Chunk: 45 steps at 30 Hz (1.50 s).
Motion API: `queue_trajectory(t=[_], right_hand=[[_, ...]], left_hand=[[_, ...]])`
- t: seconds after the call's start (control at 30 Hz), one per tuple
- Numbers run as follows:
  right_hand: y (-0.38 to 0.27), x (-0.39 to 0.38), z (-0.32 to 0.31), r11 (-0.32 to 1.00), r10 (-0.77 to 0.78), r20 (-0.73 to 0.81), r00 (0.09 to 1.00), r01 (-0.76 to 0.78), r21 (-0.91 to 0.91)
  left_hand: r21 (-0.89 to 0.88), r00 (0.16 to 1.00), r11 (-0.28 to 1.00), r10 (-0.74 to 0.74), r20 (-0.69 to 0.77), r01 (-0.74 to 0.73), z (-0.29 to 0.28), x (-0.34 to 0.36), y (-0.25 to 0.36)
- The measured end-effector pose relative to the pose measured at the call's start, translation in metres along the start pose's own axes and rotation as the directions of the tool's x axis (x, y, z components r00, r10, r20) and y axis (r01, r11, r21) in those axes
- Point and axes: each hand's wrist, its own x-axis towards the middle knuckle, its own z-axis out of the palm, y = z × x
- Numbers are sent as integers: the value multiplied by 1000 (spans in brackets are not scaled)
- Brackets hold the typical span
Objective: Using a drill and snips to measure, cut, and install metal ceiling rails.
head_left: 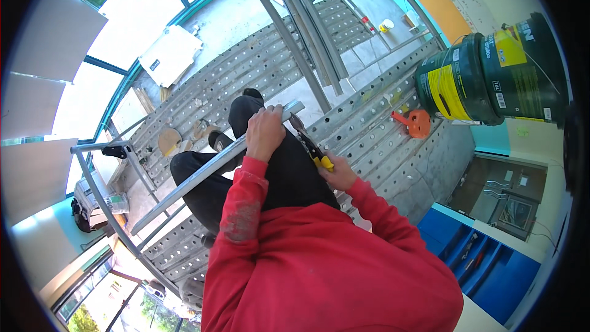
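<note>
Metal channel (pixel 206 170): I see it slanting over the lap (pixel 301 181), perhaps for support.
Left hand (pixel 265 132): wrapped round its upper end, seemingly steadying it.
Right hand (pixel 338 172): gripping snips (pixel 316 153) by the handles, blades beside that end.
Perforated platform (pixel 364 138): below, apparently bearing the person (pixel 332 264).

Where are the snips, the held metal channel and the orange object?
Snips (pixel 315 152): head view, on a handle.
Metal channel (pixel 198 178): head view, on its middle stretch.
Orange object (pixel 420 124): head view, on its round body.
</note>
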Motion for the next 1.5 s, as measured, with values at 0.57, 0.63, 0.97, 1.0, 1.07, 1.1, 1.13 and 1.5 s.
queue_trajectory(t=[0.57, 0.63, 0.97, 1.0, 1.07, 1.1, 1.13, 1.5], right_hand=[[-4, 9, 19, 990, -28, -91, 995, 15, -140], [2, 9, 19, 993, -49, -110, 993, 37, -110], [17, 16, 31, 996, -53, -83, 995, 47, -77], [19, 17, 32, 995, -59, -84, 995, 52, -90], [19, 18, 32, 994, -66, -86, 994, 57, -96], [19, 18, 32, 992, -75, -89, 993, 65, -104], [19, 18, 32, 993, -72, -89, 993, 63, -102], [25, 30, 41, 991, -128, -182, 975, 117, -67]], left_hand=[[-7, 1000, 1000, 1, 19, -1, -2, -1, -7], [-23, 1000, 1000, 9, 16, -8, -1, -1, -9], [-1, 999, 1000, 7, -52, -7, 2, -3, -12], [-1, 999, 1000, 5, -49, -5, 3, -4, -12], [14, 997, 1000, -4, -74, 5, 2, -4, -10], [13, 998, 1000, -4, -70, 5, 2, -4, -9], [15, 998, 1000, -8, -64, 9, 2, -5, -8], [45, 996, 999, -12, -94, 16, 1, -4, -5]])
